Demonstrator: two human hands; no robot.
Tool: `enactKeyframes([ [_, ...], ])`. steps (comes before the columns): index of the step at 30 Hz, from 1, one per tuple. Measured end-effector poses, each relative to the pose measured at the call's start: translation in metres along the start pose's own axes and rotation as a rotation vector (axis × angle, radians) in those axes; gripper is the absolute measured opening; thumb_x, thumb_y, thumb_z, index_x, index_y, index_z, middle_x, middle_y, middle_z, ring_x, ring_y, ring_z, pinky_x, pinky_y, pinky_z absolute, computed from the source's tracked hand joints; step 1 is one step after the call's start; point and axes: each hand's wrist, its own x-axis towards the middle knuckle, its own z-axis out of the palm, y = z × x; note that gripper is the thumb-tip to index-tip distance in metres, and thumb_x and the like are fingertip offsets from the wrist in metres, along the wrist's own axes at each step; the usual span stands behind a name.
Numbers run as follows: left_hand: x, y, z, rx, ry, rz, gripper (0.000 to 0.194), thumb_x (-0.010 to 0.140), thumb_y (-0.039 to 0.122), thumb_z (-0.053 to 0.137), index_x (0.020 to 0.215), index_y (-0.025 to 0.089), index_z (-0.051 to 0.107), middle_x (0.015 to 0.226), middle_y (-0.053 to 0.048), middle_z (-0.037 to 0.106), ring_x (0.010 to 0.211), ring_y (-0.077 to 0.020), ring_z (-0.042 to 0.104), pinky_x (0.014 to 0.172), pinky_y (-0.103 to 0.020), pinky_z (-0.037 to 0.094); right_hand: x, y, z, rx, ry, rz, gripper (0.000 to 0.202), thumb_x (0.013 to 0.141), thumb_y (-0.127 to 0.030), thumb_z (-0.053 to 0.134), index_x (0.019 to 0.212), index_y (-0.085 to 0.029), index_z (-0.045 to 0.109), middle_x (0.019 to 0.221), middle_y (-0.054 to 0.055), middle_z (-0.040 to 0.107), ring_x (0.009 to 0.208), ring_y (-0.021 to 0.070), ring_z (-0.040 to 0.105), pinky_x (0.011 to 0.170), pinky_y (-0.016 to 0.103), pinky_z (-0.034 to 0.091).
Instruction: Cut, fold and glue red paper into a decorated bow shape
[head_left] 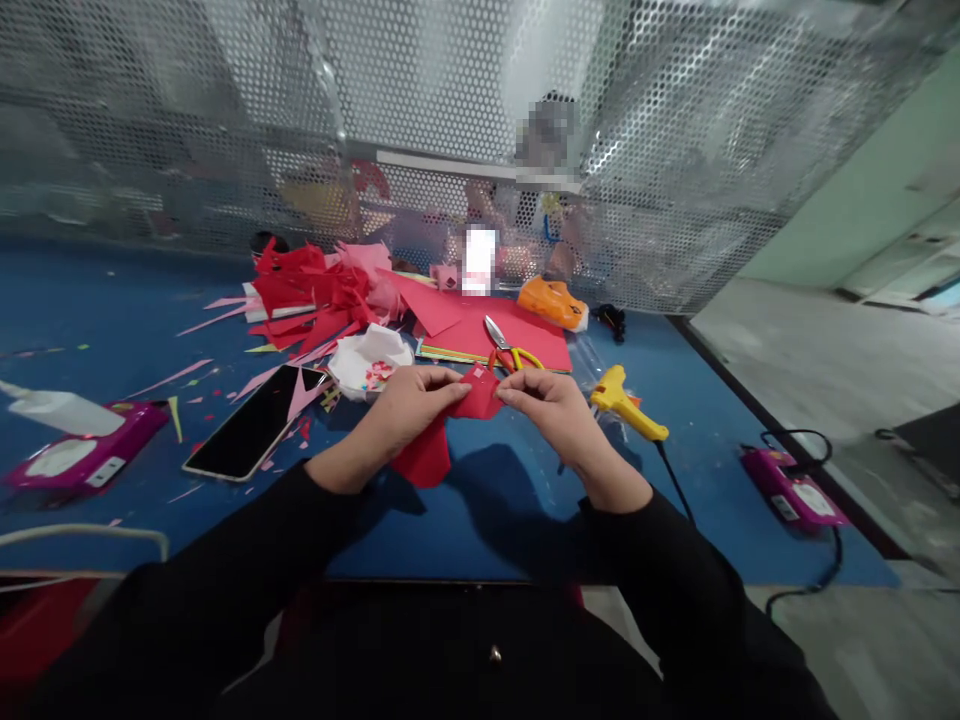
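A piece of red paper is held up between both hands above the blue table, with a small pale mark near its top. My left hand pinches its left side, and a larger red part hangs below that hand. On the right edge, the thumb and fingers of my right hand are closed on the paper. Just beyond the hands lie scissors with red and yellow handles, on a stack of red sheets. A white dish with small red bits stands beside my left hand.
Red and pink scraps pile at the back left. A phone and a purple device lie left. Rightward are a yellow glue gun, an orange packet and another purple device. Perforated metal mesh stands behind.
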Motion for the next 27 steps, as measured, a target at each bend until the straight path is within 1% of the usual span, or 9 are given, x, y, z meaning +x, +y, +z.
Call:
enactKeyframes([
  [4, 0.007, -0.008, 0.005, -0.05, 0.055, 0.035, 0.037, 0.072, 0.035, 0.076, 0.102, 0.015, 0.065, 0.088, -0.003, 0.071, 0.08, -0.0165, 0.064, 0.073, -0.029, 0.05, -0.003, 0.012, -0.002, 0.024, 0.083, 0.037, 0.018, 0.075, -0.037, 0.069, 0.075, -0.019, 0.071, 0.068, 0.0, 0.065, 0.066, 0.0149, 0.055, 0.066, 0.029, 0.044],
  [6, 0.007, -0.013, 0.006, -0.103, 0.072, 0.043, 0.039, 0.068, 0.031, 0.079, 0.099, 0.018, 0.059, 0.099, -0.005, 0.071, 0.084, -0.0175, 0.068, 0.074, -0.03, 0.053, -0.004, 0.016, -0.003, 0.03, 0.112, 0.058, 0.018, 0.075, -0.037, 0.069, 0.075, -0.019, 0.071, 0.069, 0.0, 0.066, 0.068, 0.0155, 0.056, 0.066, 0.029, 0.044],
  [8, 0.006, -0.017, 0.007, -0.142, 0.009, 0.009, 0.035, 0.067, 0.031, 0.081, 0.09, 0.019, 0.056, 0.11, -0.006, 0.07, 0.079, -0.0166, 0.07, 0.073, -0.031, 0.055, -0.005, 0.017, -0.003, 0.031, 0.127, 0.074, 0.017, 0.075, -0.037, 0.069, 0.074, -0.02, 0.071, 0.069, 0.0, 0.066, 0.069, 0.016, 0.057, 0.066, 0.029, 0.044],
  [10, 0.003, -0.019, 0.007, -0.148, -0.078, -0.067, 0.029, 0.069, 0.034, 0.08, 0.083, 0.018, 0.059, 0.102, -0.004, 0.071, 0.069, -0.0148, 0.069, 0.069, -0.03, 0.055, -0.006, 0.018, -0.003, 0.027, 0.122, 0.083, 0.016, 0.076, -0.036, 0.069, 0.075, -0.02, 0.072, 0.07, 0.0, 0.066, 0.07, 0.0161, 0.057, 0.067, 0.029, 0.045],
  [12, 0.0, -0.021, 0.008, -0.123, -0.119, -0.145, 0.025, 0.072, 0.037, 0.078, 0.079, 0.018, 0.064, 0.08, -0.002, 0.071, 0.062, -0.0142, 0.067, 0.063, -0.028, 0.053, -0.007, 0.018, -0.002, 0.011, 0.105, 0.077, 0.014, 0.079, -0.034, 0.068, 0.075, -0.021, 0.071, 0.071, 0.0, 0.066, 0.069, 0.0158, 0.057, 0.069, 0.03, 0.045],
  [16, -0.004, -0.021, 0.012, -0.062, -0.067, -0.242, 0.026, 0.072, 0.041, 0.077, 0.082, 0.018, 0.072, 0.056, 0.0, 0.065, 0.052, -0.0147, 0.06, 0.053, -0.026, 0.048, -0.009, 0.021, 0.001, -0.104, 0.149, -0.079, 0.008, 0.08, -0.026, 0.069, 0.073, -0.023, 0.072, 0.081, 0.001, 0.066, 0.083, 0.0183, 0.062, 0.083, 0.035, 0.048],
  [19, -0.006, -0.02, 0.015, -0.037, -0.011, -0.213, 0.028, 0.071, 0.042, 0.079, 0.083, 0.017, 0.076, 0.062, -0.002, 0.069, 0.054, -0.015, 0.061, 0.057, -0.028, 0.05, -0.012, 0.021, 0.004, -0.19, 0.204, -0.219, 0.008, 0.082, -0.021, 0.07, 0.077, -0.025, 0.074, 0.095, 0.004, 0.067, 0.099, 0.0207, 0.063, 0.094, 0.039, 0.048],
  [23, -0.008, -0.02, 0.017, -0.097, -0.067, -0.185, 0.027, 0.071, 0.038, 0.078, 0.086, 0.017, 0.079, 0.082, -0.005, 0.076, 0.061, -0.0143, 0.062, 0.064, -0.029, 0.052, -0.018, 0.018, 0.011, -0.251, 0.186, -0.297, 0.011, 0.086, -0.019, 0.068, 0.081, -0.026, 0.075, 0.106, 0.005, 0.068, 0.106, 0.0211, 0.063, 0.098, 0.042, 0.047],
  [27, -0.009, -0.023, 0.019, -0.243, -0.1, -0.269, 0.023, 0.065, 0.032, 0.082, 0.083, 0.018, 0.08, 0.071, -0.002, 0.073, 0.057, -0.0128, 0.06, 0.061, -0.027, 0.05, -0.02, 0.017, 0.016, -0.302, 0.191, -0.359, 0.011, 0.087, -0.02, 0.069, 0.082, -0.026, 0.076, 0.105, 0.004, 0.07, 0.105, 0.0215, 0.063, 0.095, 0.042, 0.048],
])
